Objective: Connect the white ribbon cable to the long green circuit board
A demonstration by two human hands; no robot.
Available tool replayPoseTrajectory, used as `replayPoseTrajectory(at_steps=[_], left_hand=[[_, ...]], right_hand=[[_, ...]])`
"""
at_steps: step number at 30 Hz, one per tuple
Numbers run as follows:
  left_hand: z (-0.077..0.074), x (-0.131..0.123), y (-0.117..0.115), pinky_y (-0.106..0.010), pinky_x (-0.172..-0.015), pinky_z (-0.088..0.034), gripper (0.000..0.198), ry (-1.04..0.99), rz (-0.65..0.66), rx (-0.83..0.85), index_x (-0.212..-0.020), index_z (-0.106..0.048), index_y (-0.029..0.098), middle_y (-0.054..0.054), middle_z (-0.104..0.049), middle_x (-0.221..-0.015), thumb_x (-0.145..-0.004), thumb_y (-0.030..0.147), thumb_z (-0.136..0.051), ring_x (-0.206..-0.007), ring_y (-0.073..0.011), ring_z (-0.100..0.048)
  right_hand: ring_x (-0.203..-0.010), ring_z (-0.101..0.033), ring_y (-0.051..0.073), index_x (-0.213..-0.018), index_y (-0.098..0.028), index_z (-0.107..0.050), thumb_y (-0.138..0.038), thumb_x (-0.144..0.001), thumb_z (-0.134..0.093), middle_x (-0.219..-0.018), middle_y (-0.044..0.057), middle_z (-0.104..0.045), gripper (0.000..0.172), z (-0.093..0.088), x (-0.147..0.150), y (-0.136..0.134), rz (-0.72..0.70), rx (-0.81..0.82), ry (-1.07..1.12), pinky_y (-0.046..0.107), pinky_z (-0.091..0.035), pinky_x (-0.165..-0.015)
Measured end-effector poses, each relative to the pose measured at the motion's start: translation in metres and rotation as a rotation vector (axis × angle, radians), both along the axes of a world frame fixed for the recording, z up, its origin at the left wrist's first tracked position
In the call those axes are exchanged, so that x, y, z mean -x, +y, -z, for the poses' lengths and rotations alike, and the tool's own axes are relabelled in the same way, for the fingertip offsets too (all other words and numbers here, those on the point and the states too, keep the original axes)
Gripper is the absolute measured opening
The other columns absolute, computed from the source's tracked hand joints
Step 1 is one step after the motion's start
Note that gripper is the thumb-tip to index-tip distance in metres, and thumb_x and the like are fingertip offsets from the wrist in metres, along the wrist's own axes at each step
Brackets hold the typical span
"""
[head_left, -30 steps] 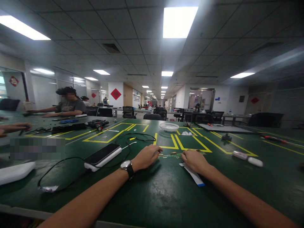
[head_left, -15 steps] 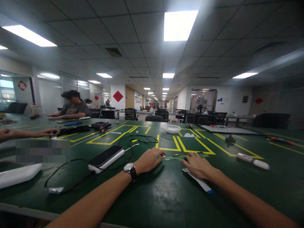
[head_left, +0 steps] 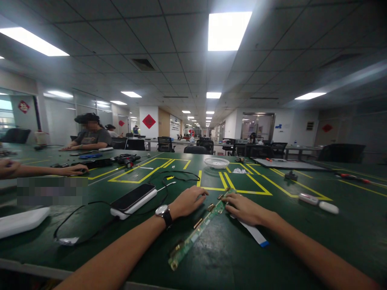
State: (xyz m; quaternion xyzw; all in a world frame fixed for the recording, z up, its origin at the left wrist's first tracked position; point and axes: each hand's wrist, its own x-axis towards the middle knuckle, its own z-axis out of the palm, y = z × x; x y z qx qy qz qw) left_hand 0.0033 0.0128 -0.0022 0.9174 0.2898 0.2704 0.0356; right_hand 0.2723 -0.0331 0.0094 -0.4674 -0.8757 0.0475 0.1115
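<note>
A long, narrow green circuit board point(head_left: 203, 226) with several brownish connectors slants across the green tabletop, its near end close to me. My right hand point(head_left: 244, 208) grips it near the far end, fingers bent over the edge. A white flat ribbon cable point(head_left: 254, 233) with a blue tip sticks out from beneath that hand; its other end is hidden. To the left of the board, my left hand point(head_left: 189, 199), with a watch point(head_left: 163, 214) on its wrist, hovers low with fingers loosely apart and nothing in them.
Left of me lies a black phone point(head_left: 134, 197) on a white power bank with a black cable. Ahead are yellow tape outlines and a white basket point(head_left: 216, 162). A white and pink case point(head_left: 319, 202) lies right. A co-worker's hand point(head_left: 76, 169) rests at the left.
The circuit board has swung from lying crosswise between both hands to a slant, its left end now near me. My left hand has let go of it; my right hand has shifted slightly left.
</note>
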Motion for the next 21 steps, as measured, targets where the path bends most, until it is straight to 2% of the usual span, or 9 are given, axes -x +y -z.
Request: replayPoseTrajectory(at_steps=[3, 5, 7, 9, 11, 13, 16, 21], left_hand=[[0.002, -0.002, -0.002, -0.035, -0.102, -0.042, 0.028, 0.054, 0.076, 0.023, -0.122, -0.059, 0.021, -0.007, -0.063, -0.12, -0.099, 0.031, -0.046, -0.113, -0.0213, -0.055], [0.003, -0.004, -0.004, -0.037, -0.105, -0.041, 0.032, 0.098, 0.135, 0.031, -0.128, -0.056, 0.023, -0.007, -0.06, -0.126, -0.098, 0.033, -0.049, -0.118, -0.0219, -0.053], [0.004, -0.005, -0.006, -0.039, -0.106, -0.039, 0.037, 0.136, 0.169, 0.034, -0.132, -0.053, 0.025, -0.007, -0.057, -0.132, -0.097, 0.035, -0.051, -0.123, -0.0231, -0.05], [0.005, -0.007, -0.008, -0.042, -0.107, -0.038, 0.04, 0.165, 0.18, 0.034, -0.136, -0.05, 0.026, -0.008, -0.053, -0.137, -0.097, 0.036, -0.051, -0.127, -0.0246, -0.048], [0.006, -0.007, -0.01, -0.045, -0.107, -0.038, 0.043, 0.184, 0.176, 0.029, -0.138, -0.048, 0.027, -0.008, -0.051, -0.14, -0.097, 0.039, -0.051, -0.129, -0.026, -0.046], [0.006, -0.007, -0.011, -0.047, -0.106, -0.038, 0.045, 0.196, 0.163, 0.022, -0.139, -0.047, 0.027, -0.009, -0.05, -0.142, -0.097, 0.041, -0.05, -0.129, -0.0271, -0.045], [0.007, -0.008, -0.01, -0.047, -0.105, -0.038, 0.044, 0.204, 0.141, 0.02, -0.138, -0.048, 0.027, -0.01, -0.049, -0.143, -0.097, 0.043, -0.049, -0.128, -0.0277, -0.046], [0.008, -0.008, -0.009, -0.046, -0.104, -0.039, 0.04, 0.23, 0.138, 0.046, -0.134, -0.052, 0.027, -0.008, -0.054, -0.138, -0.099, 0.045, -0.046, -0.126, -0.0268, -0.048]], right_hand=[[-0.122, -0.052, 0.021, -0.124, -0.022, -0.062, -0.033, -0.098, -0.04, -0.132, 0.007, -0.058, 0.036, -0.009, 0.009, -0.006, -0.172, 0.079, 0.105, 0.037, -0.036, -0.109], [-0.119, -0.054, 0.021, -0.119, -0.021, -0.064, -0.027, -0.093, -0.046, -0.128, 0.007, -0.061, 0.032, -0.015, 0.01, -0.007, -0.153, 0.044, 0.113, 0.035, -0.038, -0.107], [-0.113, -0.057, 0.023, -0.115, -0.018, -0.064, -0.022, -0.087, -0.05, -0.121, 0.009, -0.063, 0.032, -0.02, 0.004, -0.006, 0.001, -0.064, 0.055, 0.036, -0.042, -0.101], [-0.104, -0.061, 0.026, -0.111, -0.016, -0.065, -0.027, -0.085, -0.053, -0.113, 0.013, -0.065, 0.031, -0.024, -0.006, -0.004, 0.22, -0.141, -0.06, 0.037, -0.046, -0.091], [-0.099, -0.063, 0.03, -0.11, -0.014, -0.065, -0.038, -0.085, -0.054, -0.11, 0.015, -0.066, 0.036, -0.025, -0.016, -0.002, 0.386, -0.123, -0.182, 0.039, -0.047, -0.083], [-0.097, -0.064, 0.032, -0.108, -0.014, -0.066, -0.048, -0.085, -0.055, -0.109, 0.017, -0.068, 0.043, -0.024, -0.023, -0.002, 0.462, -0.047, -0.259, 0.039, -0.048, -0.078], [-0.097, -0.064, 0.032, -0.102, -0.015, -0.068, -0.048, -0.084, -0.055, -0.106, 0.016, -0.069, 0.039, -0.018, -0.025, -0.002, 0.459, 0.008, -0.281, 0.038, -0.048, -0.075], [-0.088, -0.065, 0.024, -0.099, -0.019, -0.068, -0.034, -0.084, -0.057, -0.097, 0.01, -0.07, 0.024, -0.01, -0.019, 0.001, 0.272, -0.01, -0.145, 0.031, -0.045, -0.072]])
